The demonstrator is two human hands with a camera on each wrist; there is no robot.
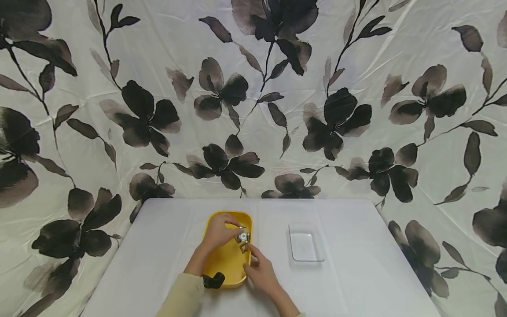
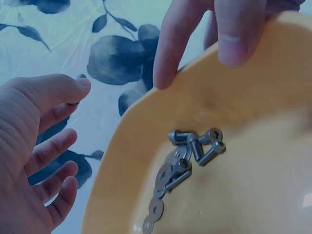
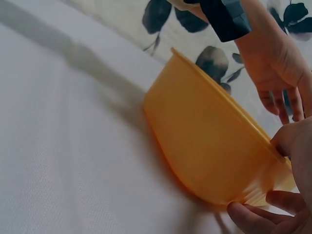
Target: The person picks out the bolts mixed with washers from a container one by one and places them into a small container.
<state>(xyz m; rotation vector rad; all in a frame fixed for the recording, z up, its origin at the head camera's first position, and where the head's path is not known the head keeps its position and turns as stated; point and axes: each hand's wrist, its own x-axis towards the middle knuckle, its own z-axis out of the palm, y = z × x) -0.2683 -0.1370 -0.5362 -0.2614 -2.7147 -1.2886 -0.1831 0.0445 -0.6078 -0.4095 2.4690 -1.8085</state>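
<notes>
My left hand is over the upper part of a yellow tray, thumb and forefinger pinching what looks like a small screw, mostly hidden by the fingertips. Under and beside those fingertips, several metal screws and flat washers are gathered along the tray's right side. My right hand grips the tray's right wall. Its thumb lies over the rim, and its other fingers reach low against the outside, as the right wrist view shows.
To the right of the tray, a clear plastic box stands on the white table. A black wrist camera on the left wrist overlaps the tray's near left corner. A floral cloth hangs behind the table.
</notes>
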